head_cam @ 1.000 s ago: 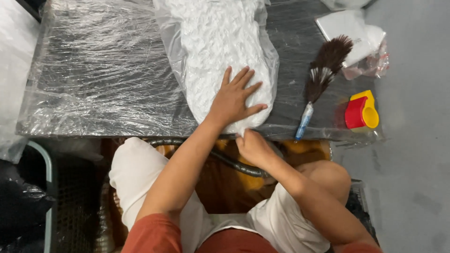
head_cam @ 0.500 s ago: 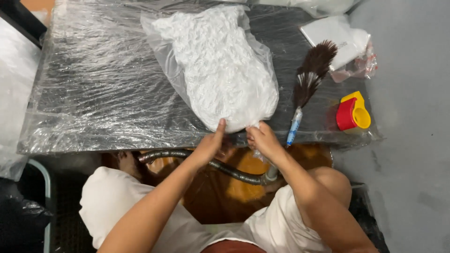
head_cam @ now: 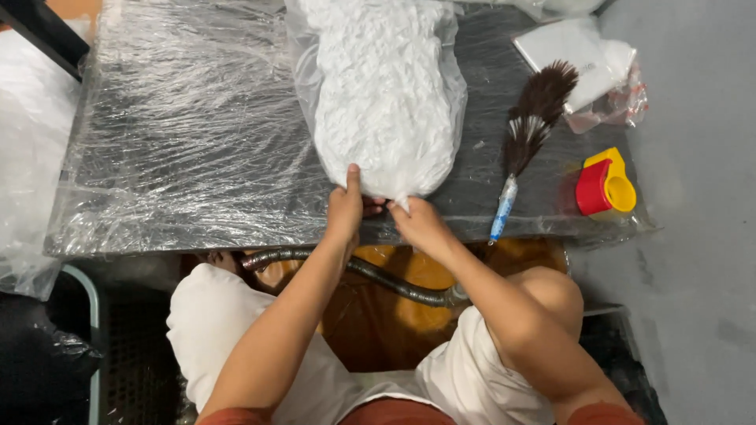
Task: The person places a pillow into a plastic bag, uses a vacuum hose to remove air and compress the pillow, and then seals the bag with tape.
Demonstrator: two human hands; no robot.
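Head view, looking straight down; the person sat at the near edge of a dark desk (head_cam: 197,142) wrapped in crinkled clear film. A clear plastic bag (head_cam: 382,94) stuffed with white crumpled material lay on the desk, running from the far edge to the near edge, a little right of the middle; its near end narrowed to a small tail.

Left hand (head_cam: 345,211) rested at the bag's near left corner, thumb laid up along the plastic, other fingers curled under toward the desk edge; the grip was closed on the bag's near end. Right hand (head_cam: 419,224) sat just beside it, to the right, fingers pressed together and pinching the bag's little tail; the 2 hands nearly touched.

Right of the bag, a feather duster (head_cam: 526,142) lay slanted, dark plumes far, pale blue handle near, its tip at the desk edge; apart from the bag. Farther right, a red and yellow plastic item (head_cam: 602,185) stood near the desk's right edge. At the far right corner, a white flat packet (head_cam: 571,55) lay partly in clear wrap.

Below the desk edge, a grey ribbed hose (head_cam: 378,279) curved across between the person's knees; white shorts (head_cam: 213,330) covered both legs.
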